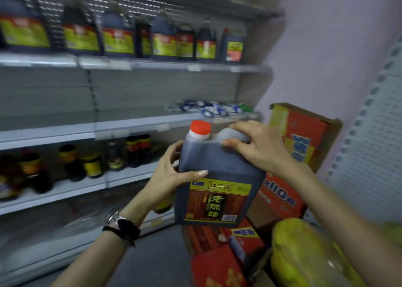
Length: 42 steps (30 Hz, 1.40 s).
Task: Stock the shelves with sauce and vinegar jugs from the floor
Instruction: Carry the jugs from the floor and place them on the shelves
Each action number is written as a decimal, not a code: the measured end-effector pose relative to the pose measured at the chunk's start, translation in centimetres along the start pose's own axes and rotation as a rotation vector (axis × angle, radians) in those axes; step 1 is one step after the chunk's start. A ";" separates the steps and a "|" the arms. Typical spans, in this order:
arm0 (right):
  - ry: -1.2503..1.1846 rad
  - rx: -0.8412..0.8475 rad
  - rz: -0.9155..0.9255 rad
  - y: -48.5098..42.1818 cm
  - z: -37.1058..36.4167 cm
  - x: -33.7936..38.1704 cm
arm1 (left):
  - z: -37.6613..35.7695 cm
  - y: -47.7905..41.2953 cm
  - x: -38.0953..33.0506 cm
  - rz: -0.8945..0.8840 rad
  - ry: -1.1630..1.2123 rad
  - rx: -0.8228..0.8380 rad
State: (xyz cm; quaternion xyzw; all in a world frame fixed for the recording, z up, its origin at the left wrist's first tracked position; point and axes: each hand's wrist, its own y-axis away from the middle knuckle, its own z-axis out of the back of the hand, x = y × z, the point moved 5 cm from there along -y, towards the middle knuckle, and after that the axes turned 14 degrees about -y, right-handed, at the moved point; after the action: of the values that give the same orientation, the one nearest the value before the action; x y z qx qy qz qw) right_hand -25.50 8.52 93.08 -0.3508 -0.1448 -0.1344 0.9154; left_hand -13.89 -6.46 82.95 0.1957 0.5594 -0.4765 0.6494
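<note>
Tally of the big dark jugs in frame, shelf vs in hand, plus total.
Shelf jugs on the top shelf: 8
Held jug, gripped by left hand and right hand: 1
Total: 9
Small bottles lower down: too blurred to count.

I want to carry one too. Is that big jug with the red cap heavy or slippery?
Probably heavy: the jug looks full of dark liquid almost to its red cap, and the left hand braces its side while the right hand holds the top. Its smooth plastic might be slippery. Its boxy shape probably won't roll.
</note>
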 end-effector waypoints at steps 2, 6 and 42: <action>-0.035 0.028 0.042 -1.9 -2.6 2.0 | 3.5 1.0 0.8 0.015 -0.031 -0.056; -0.096 0.072 0.124 -5.4 -7.7 6.2 | 10.2 2.7 2.4 0.054 -0.075 -0.151; -0.516 0.421 0.540 -37.6 -50.2 29.7 | 56.4 1.3 21.3 0.300 -0.278 -0.725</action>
State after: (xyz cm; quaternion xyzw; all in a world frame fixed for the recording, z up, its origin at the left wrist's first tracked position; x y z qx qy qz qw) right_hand -2.63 -56.98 90.66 -0.2038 -0.2960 0.2348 0.9032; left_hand 16.00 -58.80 79.88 -0.0325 0.5634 -0.1708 0.8077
